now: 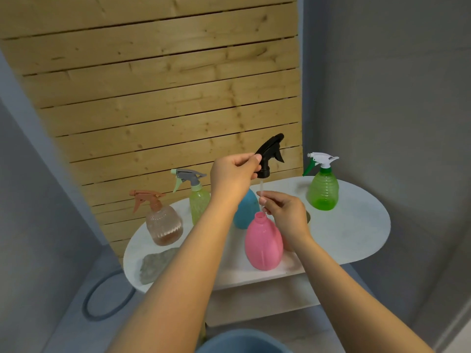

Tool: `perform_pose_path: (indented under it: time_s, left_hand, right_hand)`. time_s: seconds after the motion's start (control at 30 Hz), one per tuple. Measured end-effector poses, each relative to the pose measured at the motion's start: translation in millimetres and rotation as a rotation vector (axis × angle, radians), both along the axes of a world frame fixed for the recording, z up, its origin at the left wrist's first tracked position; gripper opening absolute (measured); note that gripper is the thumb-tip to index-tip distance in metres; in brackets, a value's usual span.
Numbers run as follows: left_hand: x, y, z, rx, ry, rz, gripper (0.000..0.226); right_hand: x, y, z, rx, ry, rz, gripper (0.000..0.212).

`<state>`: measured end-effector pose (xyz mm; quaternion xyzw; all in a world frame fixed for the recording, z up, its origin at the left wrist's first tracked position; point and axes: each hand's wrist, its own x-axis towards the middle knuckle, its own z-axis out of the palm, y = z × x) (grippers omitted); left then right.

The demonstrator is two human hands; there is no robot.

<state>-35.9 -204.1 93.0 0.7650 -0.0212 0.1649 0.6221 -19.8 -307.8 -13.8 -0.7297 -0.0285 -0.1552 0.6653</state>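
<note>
Your left hand grips the black spray head, your right hand pinches its dip tube; if the tube bends, it could miss the pink bottle.

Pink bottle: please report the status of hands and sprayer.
Left hand grips black spray head above pink bottle. Right hand pinches its tube just over the open neck. Blue bottle close behind, not blocking.
</note>
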Motion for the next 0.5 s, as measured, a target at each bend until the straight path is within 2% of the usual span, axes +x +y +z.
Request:
perform_pose_path:
  time_s: [0.2, 0.3, 0.4, 0.5]
  left_hand:
    - [0.2, 6.0, -28.5, 0.002, 0.089, 0.035, 0.008]
    - [0.1, 9.2, -44.7, 0.005, 0.127, 0.045, 0.014]
    - [-2.9, 12.1, -59.3, 0.036, 0.154, 0.052, 0.018]
    - [-4.9, 14.3, -72.9, 0.102, 0.160, 0.042, 0.013]
  right_hand:
    - [1.7, 0.5, -11.9, -0.333, 0.021, -0.026, 0.015]
    - [-1.5, -2.1, -15.8, -0.200, 0.124, 0.025, 0.011]
    - [-5.7, -8.4, -17.5, -0.043, 0.246, -0.011, 0.002]
    - [-9.5, -12.1, -10.9, -0.125, 0.133, -0.169, 0.014]
